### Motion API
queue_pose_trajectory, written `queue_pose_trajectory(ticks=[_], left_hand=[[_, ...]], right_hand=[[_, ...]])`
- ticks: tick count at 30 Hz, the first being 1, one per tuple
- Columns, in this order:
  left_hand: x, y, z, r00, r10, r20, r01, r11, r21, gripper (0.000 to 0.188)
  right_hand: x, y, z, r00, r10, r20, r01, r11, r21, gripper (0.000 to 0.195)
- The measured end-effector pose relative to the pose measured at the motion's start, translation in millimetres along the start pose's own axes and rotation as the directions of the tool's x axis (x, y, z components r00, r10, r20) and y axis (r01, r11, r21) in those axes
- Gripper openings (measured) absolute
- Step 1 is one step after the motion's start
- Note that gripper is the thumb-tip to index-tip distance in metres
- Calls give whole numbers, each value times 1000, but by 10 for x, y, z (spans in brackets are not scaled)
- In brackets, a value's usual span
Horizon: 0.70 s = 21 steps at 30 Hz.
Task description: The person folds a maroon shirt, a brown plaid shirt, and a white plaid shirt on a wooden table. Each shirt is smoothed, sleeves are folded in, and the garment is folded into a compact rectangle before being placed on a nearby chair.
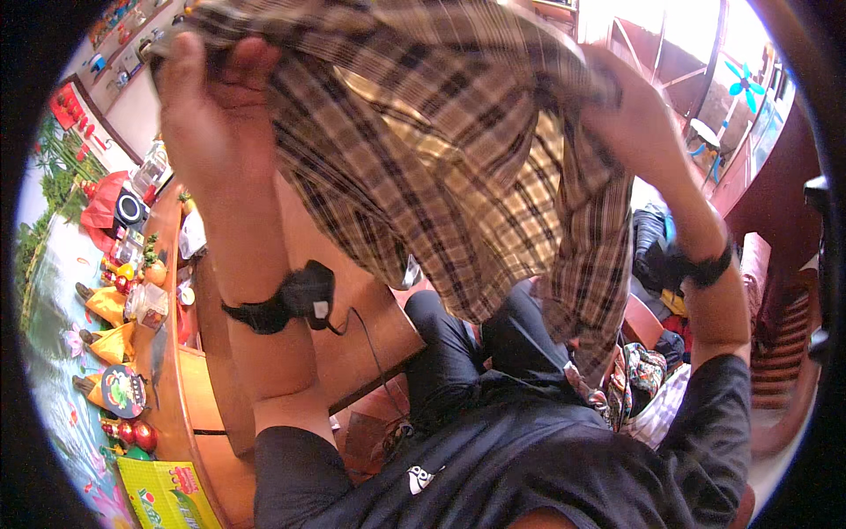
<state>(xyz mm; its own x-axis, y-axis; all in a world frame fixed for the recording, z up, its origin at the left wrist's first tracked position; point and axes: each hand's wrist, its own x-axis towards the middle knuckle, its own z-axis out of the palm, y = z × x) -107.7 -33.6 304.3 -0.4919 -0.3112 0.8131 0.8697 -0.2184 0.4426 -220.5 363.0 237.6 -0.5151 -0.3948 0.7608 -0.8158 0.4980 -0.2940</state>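
Note:
A brown plaid shirt [423, 152] hangs raised in front of me, its yellowish inner side partly showing. My left hand [215, 106] grips its edge at the upper left; a black band with a small device is strapped round that forearm. At the upper right my right hand [615, 109] holds the other end of the cloth, its fingers partly hidden by folds and blur. Another black band circles my right forearm. The shirt's lower parts dangle over my dark trousers [456, 350].
A wooden table [363, 330] stands in front to the left, with a cable hanging over it. Ornaments and jars crowd a wooden cabinet [175, 370] at far left. Piled clothes [644, 377] lie at the right, beside a slatted wooden chair [783, 357].

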Motion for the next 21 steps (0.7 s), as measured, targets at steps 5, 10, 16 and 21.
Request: queue_pose_trajectory(ticks=[5,10,16,21], left_hand=[[143,698,369,847,531,-19,-460,751,473,30],[274,1181,440,522,761,386,-477,-115,871,35],[292,1227,758,444,384,810,-421,-709,566,30],[432,1303,847,199,-81,977,-310,-950,-16,28]], right_hand=[[654,-645,-369,979,-13,202,-18,988,153,67],[1269,301,187,847,-58,528,-273,804,528,47],[897,161,1556,979,-24,200,-104,791,603,35],[-17,-1299,1217,935,-224,-274,353,574,739,45]])
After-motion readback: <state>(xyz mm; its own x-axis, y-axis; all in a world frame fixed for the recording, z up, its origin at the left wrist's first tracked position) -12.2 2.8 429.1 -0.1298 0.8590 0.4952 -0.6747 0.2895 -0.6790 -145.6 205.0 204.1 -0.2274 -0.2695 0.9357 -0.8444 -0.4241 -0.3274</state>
